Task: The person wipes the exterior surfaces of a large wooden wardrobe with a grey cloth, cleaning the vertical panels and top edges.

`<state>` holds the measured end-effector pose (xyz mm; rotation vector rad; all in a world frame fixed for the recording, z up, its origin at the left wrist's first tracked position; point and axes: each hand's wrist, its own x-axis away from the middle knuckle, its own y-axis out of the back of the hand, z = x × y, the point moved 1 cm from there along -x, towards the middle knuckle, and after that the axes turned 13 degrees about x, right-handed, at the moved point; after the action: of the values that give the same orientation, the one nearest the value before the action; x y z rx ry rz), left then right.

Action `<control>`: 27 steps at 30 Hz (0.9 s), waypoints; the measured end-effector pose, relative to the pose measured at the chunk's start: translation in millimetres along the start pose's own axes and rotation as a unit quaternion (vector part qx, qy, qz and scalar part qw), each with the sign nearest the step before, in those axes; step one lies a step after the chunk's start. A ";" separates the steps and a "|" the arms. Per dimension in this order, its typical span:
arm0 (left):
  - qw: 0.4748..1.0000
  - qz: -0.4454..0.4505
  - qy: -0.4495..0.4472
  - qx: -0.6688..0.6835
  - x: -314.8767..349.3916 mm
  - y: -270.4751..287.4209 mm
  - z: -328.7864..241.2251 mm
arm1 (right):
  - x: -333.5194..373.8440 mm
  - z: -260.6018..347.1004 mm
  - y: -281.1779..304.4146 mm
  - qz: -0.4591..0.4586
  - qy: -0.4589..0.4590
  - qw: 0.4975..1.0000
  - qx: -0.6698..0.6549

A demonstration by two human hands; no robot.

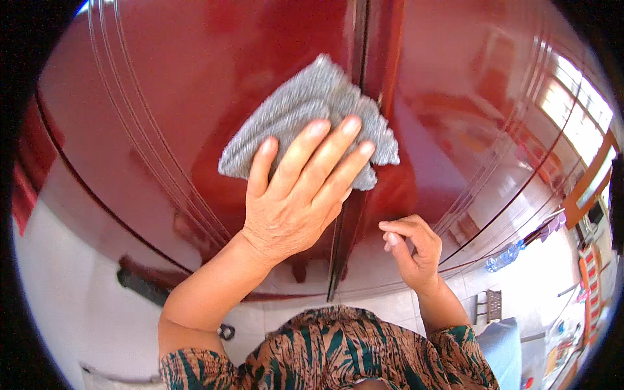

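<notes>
Pressed against a glossy dark red cabinet door (221,71) is a crumpled grey cloth (292,107). My left hand (299,188) lies over its lower part, fingers spread, holding it to the surface beside the dark vertical gap between the two doors. Part of the cloth is hidden beneath the fingers and reaches across that gap. Lower and to the right, my right hand (419,250) hovers by the right-hand door (448,130). Its fingers are loosely curled in toward the thumb, and nothing shows in them.
Pale floor tiles (403,309) run along the cabinet's base. At the right stand a clear blue-tinted bottle (505,257), a small dark rack-like item (491,305) and a light blue surface (500,351). A black object (140,283) lies at the lower left.
</notes>
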<state>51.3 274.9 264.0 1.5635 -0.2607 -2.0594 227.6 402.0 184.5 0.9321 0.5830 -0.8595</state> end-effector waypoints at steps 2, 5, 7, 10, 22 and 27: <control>0.997 -0.043 0.054 0.026 33.5 -15.8 -16.5 | 0.0 -0.3 7.1 0.025 0.006 1.000 -0.004; 0.996 -0.048 0.066 0.028 91.3 -44.2 -32.3 | 3.8 -11.5 9.0 0.060 0.014 0.998 -0.027; 0.994 -0.056 0.082 0.042 134.6 -60.6 -43.7 | 8.1 -16.5 9.1 0.077 0.015 0.996 -0.033; 0.991 -0.056 0.111 0.050 186.2 -86.9 -62.5 | 12.0 -27.1 8.6 0.101 0.005 0.994 -0.043; 0.954 0.102 0.258 0.110 286.8 -108.8 -134.9 | 38.9 -63.5 14.3 0.180 -0.100 0.974 -0.092; 0.951 0.076 0.277 0.111 259.7 -93.8 -126.3 | 39.4 -74.4 23.6 0.166 -0.128 0.971 -0.112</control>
<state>93.9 238.7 -34.4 2.1108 -0.3931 -1.4366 263.4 459.4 129.1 0.6739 0.2819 -0.5839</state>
